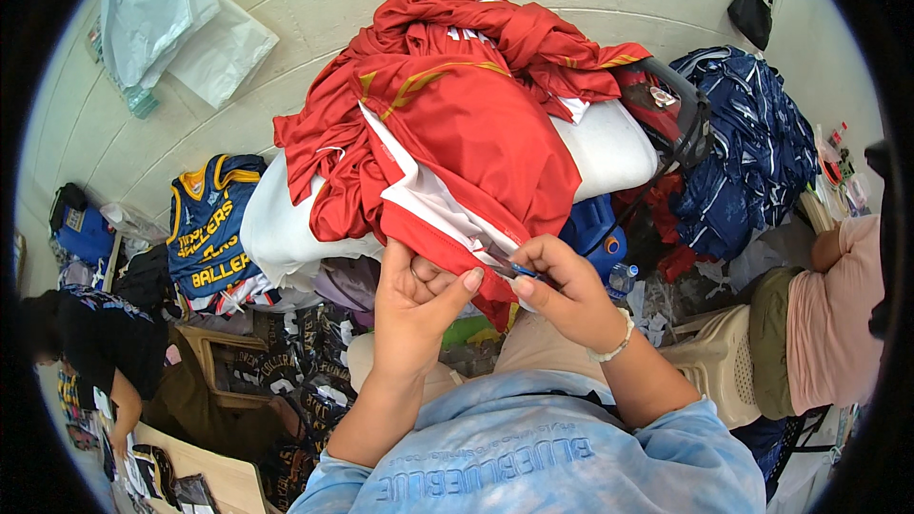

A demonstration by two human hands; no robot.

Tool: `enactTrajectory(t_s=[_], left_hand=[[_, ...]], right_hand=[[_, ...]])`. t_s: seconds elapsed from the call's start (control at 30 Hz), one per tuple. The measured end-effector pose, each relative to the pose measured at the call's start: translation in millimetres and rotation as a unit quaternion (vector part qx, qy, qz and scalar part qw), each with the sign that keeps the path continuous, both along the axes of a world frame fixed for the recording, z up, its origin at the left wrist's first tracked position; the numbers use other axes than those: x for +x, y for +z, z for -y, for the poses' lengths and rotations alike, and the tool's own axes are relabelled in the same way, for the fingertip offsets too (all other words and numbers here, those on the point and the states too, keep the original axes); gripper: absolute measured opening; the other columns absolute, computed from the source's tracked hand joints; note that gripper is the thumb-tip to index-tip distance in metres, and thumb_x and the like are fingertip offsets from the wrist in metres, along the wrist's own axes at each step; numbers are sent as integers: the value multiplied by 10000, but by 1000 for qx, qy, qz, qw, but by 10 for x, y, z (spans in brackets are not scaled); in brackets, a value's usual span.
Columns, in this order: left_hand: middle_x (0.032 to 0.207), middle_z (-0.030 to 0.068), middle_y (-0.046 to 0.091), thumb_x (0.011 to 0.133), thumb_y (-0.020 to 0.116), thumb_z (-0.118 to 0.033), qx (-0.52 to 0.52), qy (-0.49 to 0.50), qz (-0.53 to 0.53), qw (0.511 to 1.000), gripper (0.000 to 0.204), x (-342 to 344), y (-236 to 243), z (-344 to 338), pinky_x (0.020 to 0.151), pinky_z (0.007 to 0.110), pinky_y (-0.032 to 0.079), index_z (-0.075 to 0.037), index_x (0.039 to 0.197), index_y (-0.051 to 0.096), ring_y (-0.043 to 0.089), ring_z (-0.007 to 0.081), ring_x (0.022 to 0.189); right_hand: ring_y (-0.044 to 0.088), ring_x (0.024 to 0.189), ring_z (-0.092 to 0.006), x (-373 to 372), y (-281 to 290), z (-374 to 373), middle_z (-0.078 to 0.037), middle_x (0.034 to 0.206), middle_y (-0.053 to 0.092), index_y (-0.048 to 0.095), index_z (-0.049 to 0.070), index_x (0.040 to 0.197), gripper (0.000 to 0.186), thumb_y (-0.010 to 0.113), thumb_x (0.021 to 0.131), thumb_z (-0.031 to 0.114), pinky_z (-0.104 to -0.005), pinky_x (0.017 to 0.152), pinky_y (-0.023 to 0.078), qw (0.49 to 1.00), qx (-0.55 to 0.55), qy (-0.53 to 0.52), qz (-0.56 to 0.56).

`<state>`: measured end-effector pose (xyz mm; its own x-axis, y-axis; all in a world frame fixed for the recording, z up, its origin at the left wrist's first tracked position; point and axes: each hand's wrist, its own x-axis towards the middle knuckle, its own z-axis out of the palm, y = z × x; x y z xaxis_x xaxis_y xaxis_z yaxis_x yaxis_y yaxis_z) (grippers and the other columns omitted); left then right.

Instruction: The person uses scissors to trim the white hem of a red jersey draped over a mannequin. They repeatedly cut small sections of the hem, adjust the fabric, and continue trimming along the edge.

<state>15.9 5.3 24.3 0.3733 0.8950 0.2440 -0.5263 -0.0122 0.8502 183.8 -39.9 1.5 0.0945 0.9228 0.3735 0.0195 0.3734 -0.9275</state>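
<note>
Red cloth (476, 143) is draped over the white board (609, 148) in the head view; its edge is pinched by the left hand (409, 303), apparently for steadiness, while scissors (526, 271) are gripped there by the right hand (573, 300).

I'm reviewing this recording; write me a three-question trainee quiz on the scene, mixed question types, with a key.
1. True or false: the red jersey fabric lies over a white padded board.

2. Multiple choice: which wrist wears a pale bracelet?
A) left
B) right
C) both
D) neither

3. Fill in the blank: the navy jersey with yellow trim is on the ____ side of the board, as the wearer sees it.

Key:
1. True.
2. B; it is on the wrist of the right hand.
3. left
</note>
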Motion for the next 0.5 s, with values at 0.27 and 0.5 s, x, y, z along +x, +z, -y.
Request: enactTrajectory(t_s=[0.27, 0.5], left_hand=[[1176, 132, 594, 852, 584, 91, -40, 54, -7, 998, 579, -44, 33, -58, 897, 296, 496, -3, 1372, 345, 606, 178, 1058], [1039, 98, 642, 856, 601, 44, -33, 71, 4, 997, 510, 6, 128, 8, 674, 217, 526, -1, 1317, 389, 650, 130, 877]], right_hand=[[450, 673, -32, -23, -109, 45, 48, 744, 522, 551, 45, 876, 220, 711, 857, 195, -209, 589, 387, 995, -89, 46, 28], [559, 685, -74, 17, 54, 155, -23, 774, 620, 603, 26, 890, 260, 763, 799, 210, -229, 632, 449, 990, 4, -50, 132]])
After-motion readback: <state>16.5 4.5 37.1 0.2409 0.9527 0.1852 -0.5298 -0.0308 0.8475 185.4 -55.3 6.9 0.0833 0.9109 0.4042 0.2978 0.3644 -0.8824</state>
